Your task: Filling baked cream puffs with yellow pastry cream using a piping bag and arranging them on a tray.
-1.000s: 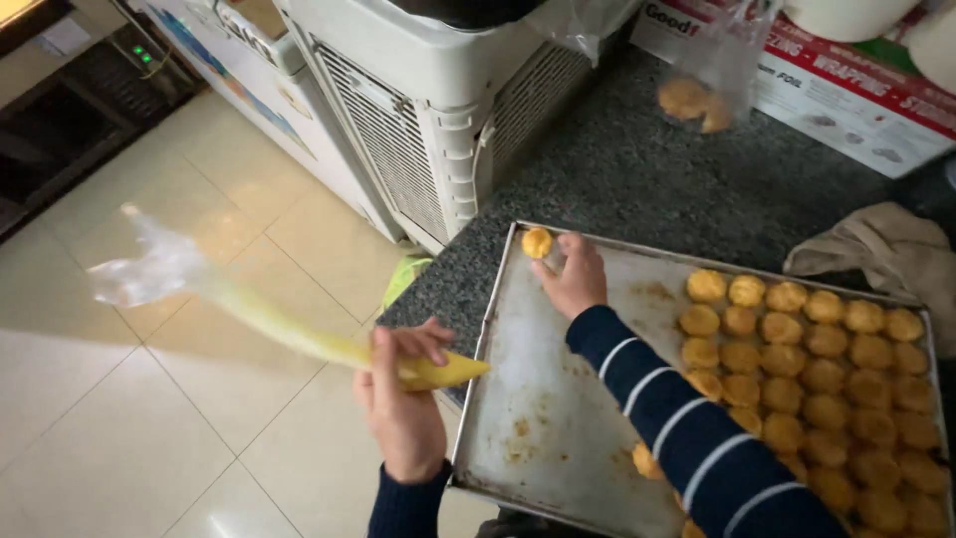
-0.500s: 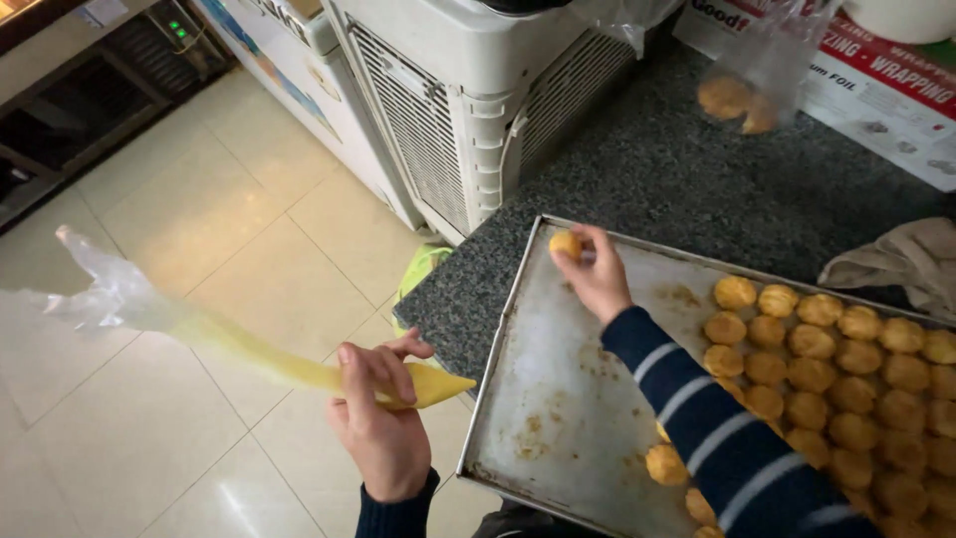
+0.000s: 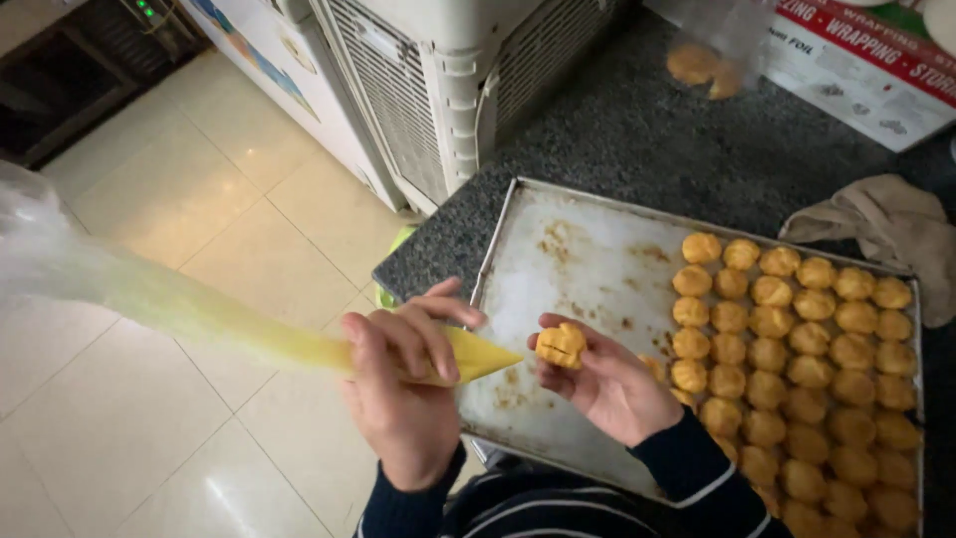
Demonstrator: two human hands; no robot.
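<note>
The left hand wraps closed around a clear plastic piping bag of yellow cream, its pointed tip aimed at a small golden round pastry puff. The right hand — fingers curled, palm up — cradles that puff over the bare end of a stained metal baking tray.

Golden puffs, seemingly navy-striped sleeve

The piping bag's blurred top end leaves the left edge.
</note>
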